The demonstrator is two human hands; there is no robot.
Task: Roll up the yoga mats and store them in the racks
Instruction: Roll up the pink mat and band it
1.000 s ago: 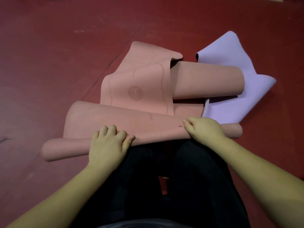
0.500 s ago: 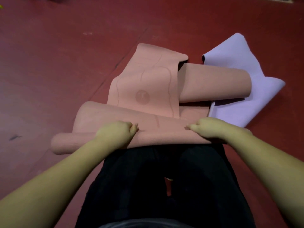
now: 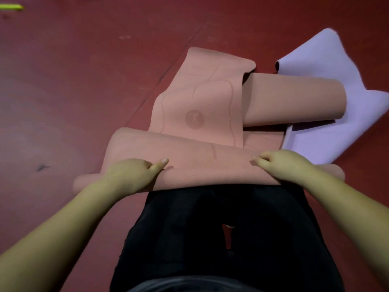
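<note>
Red floor [image 3: 73,85], smooth w/ faint seams and a dark scuff at left, fills the view. Pink mat [image 3: 195,98] is biggest thing on it: matte, fine-grained, lying crumpled in the middle just ahead of the person's knees, part-rolled. Near edge is wound into a long tube running left-right, both ends sticking out past the hands; above that a flat flap w/ wavy embossed lines and a round embossed logo, no text legible; top-right section curls into a loose open tube pointing right. Purple mat [image 3: 328,114], also matte, lies under and right of the pink one, touching it, far corner folded up to a point, near edge doubled over. Black trousers [image 3: 210,228] cover the lower centre, w/ a small gap showing floor between the legs. Left hand [image 3: 130,173] sits on the left part of the near roll, fingers curled over the far side and gripping it, thumb out straight along the top. Right hand [image 3: 282,163] is on the right part of the roll, fingers bent round it, fingertips pinching the mat surface. Small yellow-green strip [image 3: 11,6] at top-left edge, too blurred to ID.
</note>
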